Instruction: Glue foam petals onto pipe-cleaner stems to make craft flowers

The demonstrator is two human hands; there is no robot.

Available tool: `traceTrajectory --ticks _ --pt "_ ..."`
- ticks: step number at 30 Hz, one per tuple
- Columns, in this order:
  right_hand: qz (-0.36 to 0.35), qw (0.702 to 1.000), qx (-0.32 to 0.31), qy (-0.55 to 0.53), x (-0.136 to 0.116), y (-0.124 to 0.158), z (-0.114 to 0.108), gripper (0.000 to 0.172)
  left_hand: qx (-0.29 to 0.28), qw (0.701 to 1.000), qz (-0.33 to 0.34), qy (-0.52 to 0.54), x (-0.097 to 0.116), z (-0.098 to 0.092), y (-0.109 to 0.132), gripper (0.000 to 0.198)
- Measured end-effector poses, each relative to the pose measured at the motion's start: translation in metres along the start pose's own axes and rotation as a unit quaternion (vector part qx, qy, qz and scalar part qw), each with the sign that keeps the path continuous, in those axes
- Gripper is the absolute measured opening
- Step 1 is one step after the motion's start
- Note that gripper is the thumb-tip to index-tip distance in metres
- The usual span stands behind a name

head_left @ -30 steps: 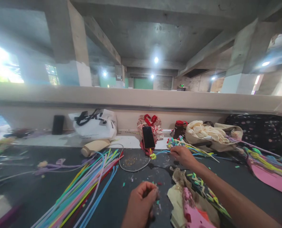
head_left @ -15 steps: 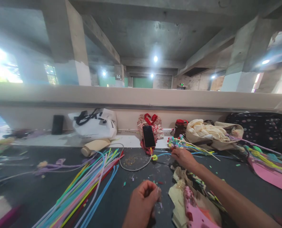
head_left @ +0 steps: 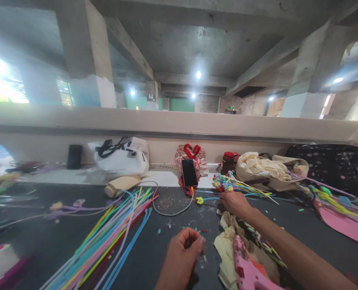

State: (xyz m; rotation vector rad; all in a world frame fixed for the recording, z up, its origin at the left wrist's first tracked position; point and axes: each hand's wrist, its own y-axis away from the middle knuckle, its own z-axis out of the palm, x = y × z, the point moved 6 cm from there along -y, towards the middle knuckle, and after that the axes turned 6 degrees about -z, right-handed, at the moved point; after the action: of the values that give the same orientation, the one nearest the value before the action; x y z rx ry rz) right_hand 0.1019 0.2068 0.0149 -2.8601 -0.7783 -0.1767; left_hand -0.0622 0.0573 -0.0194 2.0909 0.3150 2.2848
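My right hand point(head_left: 235, 204) reaches far out over the dark table, its fingers closed on a blue pipe cleaner point(head_left: 211, 198). The pipe cleaner has a small yellow flower-like knot at its left end and lies near the table surface. A bundle of finished colourful stems point(head_left: 227, 182) lies just behind those fingers. Nearer to me, my left hand point(head_left: 181, 255) is in a pinch above the table; what is between its fingertips, if anything, is too small to make out. To its right, a pink glue gun point(head_left: 248, 268) rests on crumpled paper point(head_left: 224, 245).
Long loose pipe cleaners point(head_left: 115, 237) spread across the left. A phone point(head_left: 189, 173) on a cable leans against a red patterned bag point(head_left: 201, 155). Behind stand a white bag point(head_left: 124, 159), a dark bottle point(head_left: 228, 164) and a cream cloth bag point(head_left: 272, 171). A pink sheet point(head_left: 342, 225) lies right.
My right hand has shifted slightly to the right, and the blue pipe cleaner with its yellow knot has slid along with it. My left hand keeps its pinch in nearly the same place.
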Motion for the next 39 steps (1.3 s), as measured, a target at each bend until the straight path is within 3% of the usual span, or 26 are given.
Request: traceTrajectory --ticks 6,11,16,18,23,26,29,32,36,39 --pt "-0.004 0.997 0.069 -0.029 -0.001 0.001 -0.021 0.019 -0.007 1.0 0.015 -0.011 -0.003 0.0 -0.003 0.024" --pt "-0.017 0.989 0.127 -0.073 -0.012 0.014 -0.056 0.021 -0.014 1.0 0.024 0.004 -0.003 0.001 -0.005 0.023" --pt "-0.086 0.982 0.119 -0.122 -0.07 0.061 -0.072 0.017 0.011 0.999 0.008 0.037 0.014 -0.007 0.006 0.029" --pt "-0.095 0.975 0.119 -0.163 -0.096 0.082 -0.063 0.018 0.039 0.998 0.02 0.055 0.026 -0.014 0.015 0.032" --pt "-0.205 0.965 0.085 -0.142 -0.165 0.11 -0.029 0.013 0.067 0.993 0.031 0.089 0.039 -0.026 0.025 0.043" --pt "-0.227 0.959 0.102 -0.135 -0.181 0.111 -0.037 0.009 0.057 0.991 0.033 0.119 0.036 -0.029 0.022 0.038" --pt "-0.215 0.95 0.176 -0.144 -0.178 0.104 -0.065 0.015 0.071 0.988 0.005 0.135 0.027 -0.033 0.017 0.032" --pt "-0.185 0.957 0.183 -0.129 -0.167 0.093 -0.078 0.015 0.033 0.994 -0.009 0.105 0.023 -0.029 0.012 0.047" --pt "-0.175 0.942 0.193 -0.21 -0.152 0.089 -0.081 0.018 0.045 0.999 -0.024 0.017 0.02 -0.029 0.012 0.049" --pt "-0.155 0.911 0.203 -0.322 -0.142 0.093 -0.076 0.022 0.056 0.998 -0.013 -0.028 0.021 -0.027 0.012 0.046"
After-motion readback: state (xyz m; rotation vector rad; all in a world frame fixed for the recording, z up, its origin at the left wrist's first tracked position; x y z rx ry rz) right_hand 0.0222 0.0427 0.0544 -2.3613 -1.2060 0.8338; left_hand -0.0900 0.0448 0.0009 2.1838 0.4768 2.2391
